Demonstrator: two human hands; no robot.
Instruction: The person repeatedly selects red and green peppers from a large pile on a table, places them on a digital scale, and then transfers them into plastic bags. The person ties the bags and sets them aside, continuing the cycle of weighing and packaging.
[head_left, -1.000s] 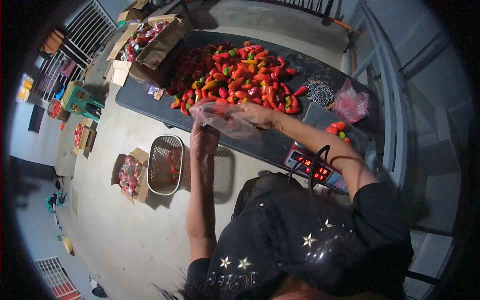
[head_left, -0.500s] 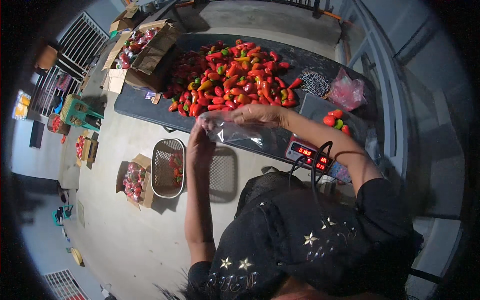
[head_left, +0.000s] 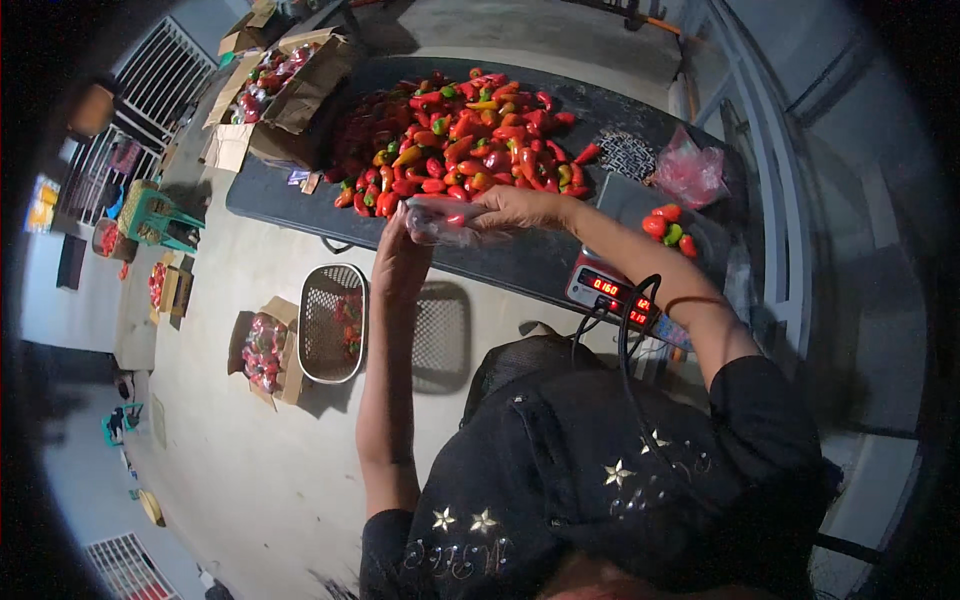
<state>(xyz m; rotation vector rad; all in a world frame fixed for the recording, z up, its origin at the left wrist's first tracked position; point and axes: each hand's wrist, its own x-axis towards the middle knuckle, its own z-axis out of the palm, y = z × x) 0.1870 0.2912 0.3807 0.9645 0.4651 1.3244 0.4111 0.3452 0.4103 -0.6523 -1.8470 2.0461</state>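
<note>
A clear plastic bag (head_left: 440, 226) is stretched between my two hands above the near edge of the dark table. My left hand (head_left: 402, 255) is closed on the bag's left end. From the right, my right hand (head_left: 525, 208) comes in with its fingers at the bag's other end, closed on it. A little red shows at the bag; whether it lies inside or behind the film I cannot tell. Just beyond my hands spreads a large heap of red peppers (head_left: 470, 135), with some green and orange ones among them.
Beneath my right forearm stands a digital scale (head_left: 600, 285) with several peppers (head_left: 668, 228) on it. A pink plastic bag (head_left: 690, 170) lies beyond. An open carton (head_left: 310, 95) of bagged peppers sits far left. On the floor are a basket (head_left: 333, 370) and another carton (head_left: 290, 375).
The clear bag hung wider and lower before; now it is more bunched up. My right hand has moved slightly up, and the view has shifted a little.
</note>
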